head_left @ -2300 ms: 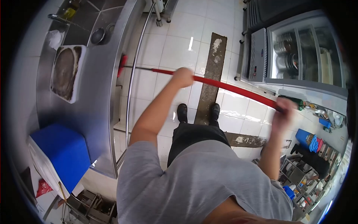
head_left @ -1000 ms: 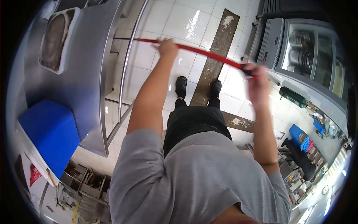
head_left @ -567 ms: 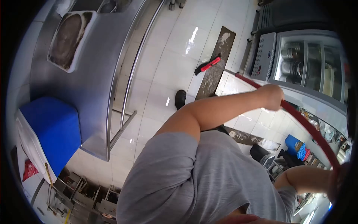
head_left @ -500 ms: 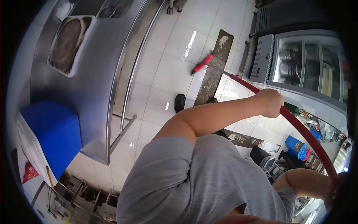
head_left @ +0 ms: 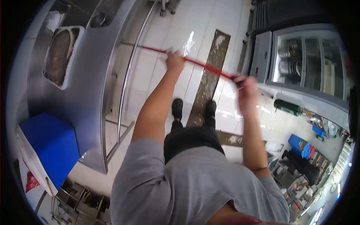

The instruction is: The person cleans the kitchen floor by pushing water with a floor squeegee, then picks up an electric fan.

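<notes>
A floor squeegee with a red handle [head_left: 202, 65] stretches from right to left above the tiled floor [head_left: 157, 82]. My left hand [head_left: 175, 61] is wrapped around the middle of the handle. At its dark right end, my right hand [head_left: 246, 92] is closed on the grip, blurred by motion. The far end of the tool reaches beneath the steel table [head_left: 93, 75], past the tubular rail [head_left: 129, 75], and its head is hidden there.
A stained white tray [head_left: 62, 56] and a blue box [head_left: 50, 144] are on the table side. To the right stands a glass-door fridge [head_left: 309, 63] with metal pots. A dark, wet strip [head_left: 210, 71] crosses the floor near my shoes [head_left: 177, 108].
Both hands have swung left and forward with the squeegee. Its head, visible on the floor before, is now out of sight under the table. My right hand came in from the right edge.
</notes>
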The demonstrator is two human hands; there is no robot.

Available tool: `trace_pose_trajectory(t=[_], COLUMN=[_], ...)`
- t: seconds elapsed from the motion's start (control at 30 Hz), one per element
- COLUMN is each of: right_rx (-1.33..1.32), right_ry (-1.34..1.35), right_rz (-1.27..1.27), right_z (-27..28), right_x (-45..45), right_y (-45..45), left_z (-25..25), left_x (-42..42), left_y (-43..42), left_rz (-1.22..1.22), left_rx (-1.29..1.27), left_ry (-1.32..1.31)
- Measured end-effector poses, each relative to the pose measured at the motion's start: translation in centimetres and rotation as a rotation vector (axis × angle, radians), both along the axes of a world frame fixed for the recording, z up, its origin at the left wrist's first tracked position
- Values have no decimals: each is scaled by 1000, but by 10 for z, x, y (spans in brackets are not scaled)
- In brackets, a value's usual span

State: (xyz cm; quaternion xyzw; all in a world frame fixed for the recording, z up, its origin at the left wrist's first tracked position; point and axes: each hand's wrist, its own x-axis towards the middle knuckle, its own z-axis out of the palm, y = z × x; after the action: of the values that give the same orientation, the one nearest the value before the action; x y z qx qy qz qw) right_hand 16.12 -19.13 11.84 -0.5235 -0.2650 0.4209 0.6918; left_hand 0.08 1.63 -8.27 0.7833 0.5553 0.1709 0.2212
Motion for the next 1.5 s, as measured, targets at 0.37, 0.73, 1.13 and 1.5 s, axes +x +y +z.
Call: trace_pose_trajectory(t=[0.37, 0.73, 1.13, 1.5], right_rx=[529, 202, 520, 814], right_ry=[-689, -588, -462, -818], right_rz=[-43, -124, -133, -52], right_z=[374, 209, 316, 361], right_x=[23, 7, -12, 51], right_y=[-134, -74, -89, -115], left_z=[282, 191, 244, 334], left_x=[122, 59, 101, 172], left_y=[-174, -37, -137, -101], left_rz=[-1089, -560, -795, -1037], left_rx=[-403, 94, -398, -254], left_ry=[-675, -549, -568, -453])
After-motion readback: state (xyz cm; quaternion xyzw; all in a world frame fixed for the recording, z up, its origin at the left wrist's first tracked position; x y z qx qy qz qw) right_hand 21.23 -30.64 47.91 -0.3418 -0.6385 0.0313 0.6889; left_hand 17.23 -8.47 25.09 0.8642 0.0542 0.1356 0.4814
